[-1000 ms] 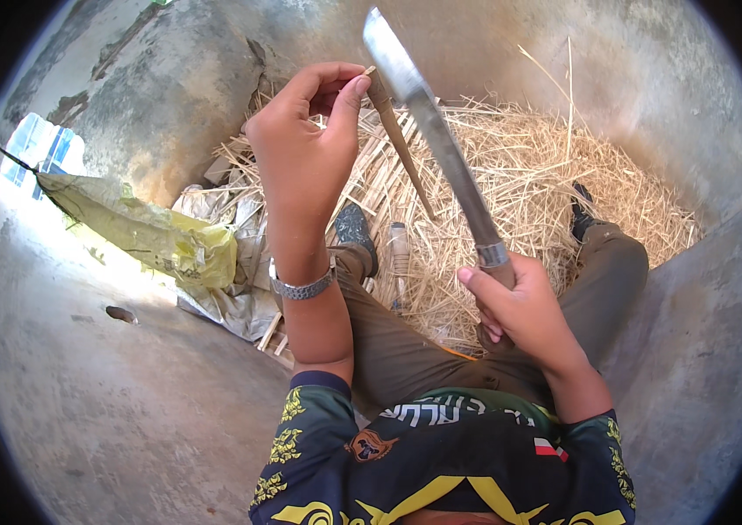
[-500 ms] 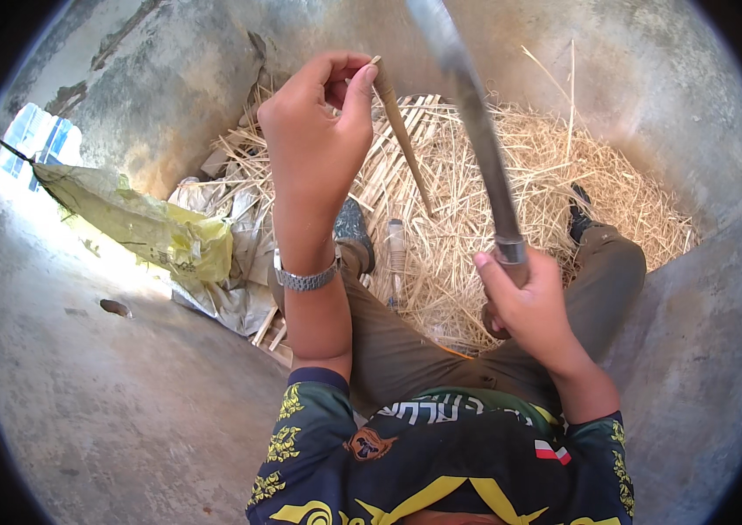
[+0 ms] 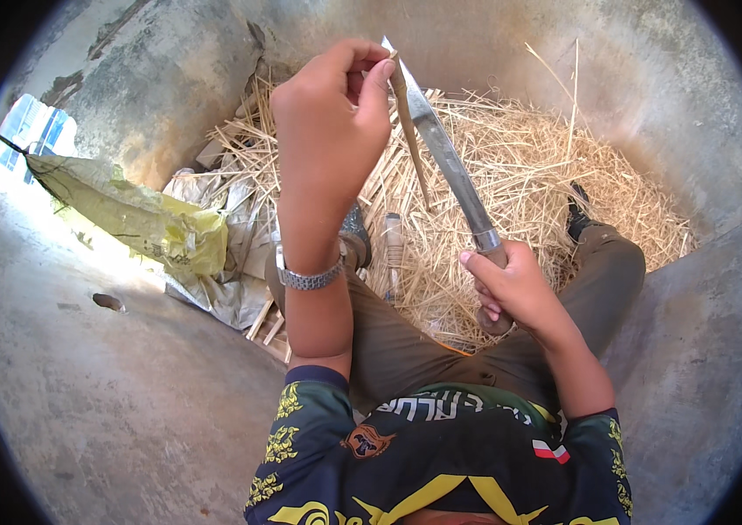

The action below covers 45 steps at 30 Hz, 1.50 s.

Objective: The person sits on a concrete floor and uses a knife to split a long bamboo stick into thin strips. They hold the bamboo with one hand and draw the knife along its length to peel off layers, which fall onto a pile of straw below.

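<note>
My left hand, with a metal watch on its wrist, pinches the top end of a thin brown strip, which looks like split bamboo and hangs down, narrowing to its lower end. In my right hand is the wooden handle of a long machete, fingers wrapped round it. The blade slants up and to the left, its tip close to my left fingertips. It lies right beside the strip; whether the two touch I cannot tell.
Pale shavings and split sticks heap between my legs and against the concrete wall. A bound stick-like piece lies near my left foot. To the left are a yellowish sack and a hole in the concrete.
The machete has swung down and to the left, its blade now beside the strip. My left hand has shifted slightly right and up, still pinching the strip.
</note>
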### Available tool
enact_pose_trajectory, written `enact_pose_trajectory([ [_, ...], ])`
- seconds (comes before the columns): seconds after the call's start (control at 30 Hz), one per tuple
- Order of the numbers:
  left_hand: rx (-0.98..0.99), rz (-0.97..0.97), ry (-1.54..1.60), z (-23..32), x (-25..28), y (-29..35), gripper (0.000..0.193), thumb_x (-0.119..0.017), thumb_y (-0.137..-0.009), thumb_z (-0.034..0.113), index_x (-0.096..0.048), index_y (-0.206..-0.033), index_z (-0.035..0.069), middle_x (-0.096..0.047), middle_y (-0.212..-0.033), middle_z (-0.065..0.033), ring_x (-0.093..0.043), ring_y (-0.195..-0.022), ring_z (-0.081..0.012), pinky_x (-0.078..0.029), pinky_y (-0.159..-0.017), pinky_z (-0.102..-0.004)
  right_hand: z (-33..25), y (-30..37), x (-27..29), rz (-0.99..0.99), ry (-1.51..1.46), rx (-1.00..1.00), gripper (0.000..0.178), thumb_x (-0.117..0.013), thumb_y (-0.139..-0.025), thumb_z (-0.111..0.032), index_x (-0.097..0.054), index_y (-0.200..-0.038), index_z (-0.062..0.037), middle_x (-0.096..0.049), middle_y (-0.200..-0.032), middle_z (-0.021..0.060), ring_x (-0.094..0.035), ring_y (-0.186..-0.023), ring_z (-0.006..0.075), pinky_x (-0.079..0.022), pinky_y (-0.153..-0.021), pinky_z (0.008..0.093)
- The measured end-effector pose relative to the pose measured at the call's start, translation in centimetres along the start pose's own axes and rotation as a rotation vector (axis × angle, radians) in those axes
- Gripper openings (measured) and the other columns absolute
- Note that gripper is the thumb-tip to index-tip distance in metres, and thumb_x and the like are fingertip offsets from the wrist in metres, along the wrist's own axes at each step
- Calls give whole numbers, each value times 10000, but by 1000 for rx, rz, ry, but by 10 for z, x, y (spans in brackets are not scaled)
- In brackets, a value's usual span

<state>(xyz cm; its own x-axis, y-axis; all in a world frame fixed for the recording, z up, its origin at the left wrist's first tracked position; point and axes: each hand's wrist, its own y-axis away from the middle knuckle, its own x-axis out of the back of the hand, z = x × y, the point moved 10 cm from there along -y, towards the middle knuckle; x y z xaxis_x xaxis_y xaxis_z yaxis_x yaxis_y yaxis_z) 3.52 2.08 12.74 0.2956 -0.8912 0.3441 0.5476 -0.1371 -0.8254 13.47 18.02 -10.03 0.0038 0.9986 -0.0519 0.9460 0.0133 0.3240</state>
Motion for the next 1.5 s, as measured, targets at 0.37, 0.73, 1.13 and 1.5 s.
enact_pose_trajectory([
  [0.37,-65,-23,5,18,-11,2,117,-728,-898,82,-732,-973,-8,-747,-817,-56,-647,-705,-56,-503,-655,-217,31,-53,3,235,125,201,267,-627,-951,-219,-583,-773,-25,-512,-534,2,-511,-432,122,-411,-432,320],
  [0.73,-58,50,137,8,-14,-4,76,-661,-911,4,-703,-949,-47,-709,-782,-83,-645,-656,-119,-494,-607,-235,-5,-72,2,229,195,224,301,-645,-922,-245,-548,-683,-90,-529,-580,-21,-476,-478,78,-388,-451,301],
  [1.13,68,42,90,-13,-12,-7,72,-651,-926,-13,-706,-971,-22,-697,-789,-81,-566,-619,-65,-431,-532,-174,263,-184,22,252,111,-304,236,-609,-895,-151,-539,-703,-34,-538,-533,57,-470,-356,135,-379,-344,328],
  [1.5,153,68,-33,-38,-1,0,206,-567,-1002,95,-702,-1065,-46,-720,-861,-138,-668,-725,-148,-542,-651,-203,111,-179,3,239,315,40,286,-687,-869,-285,-569,-687,-98,-541,-602,-5,-486,-518,98,-411,-516,310],
])
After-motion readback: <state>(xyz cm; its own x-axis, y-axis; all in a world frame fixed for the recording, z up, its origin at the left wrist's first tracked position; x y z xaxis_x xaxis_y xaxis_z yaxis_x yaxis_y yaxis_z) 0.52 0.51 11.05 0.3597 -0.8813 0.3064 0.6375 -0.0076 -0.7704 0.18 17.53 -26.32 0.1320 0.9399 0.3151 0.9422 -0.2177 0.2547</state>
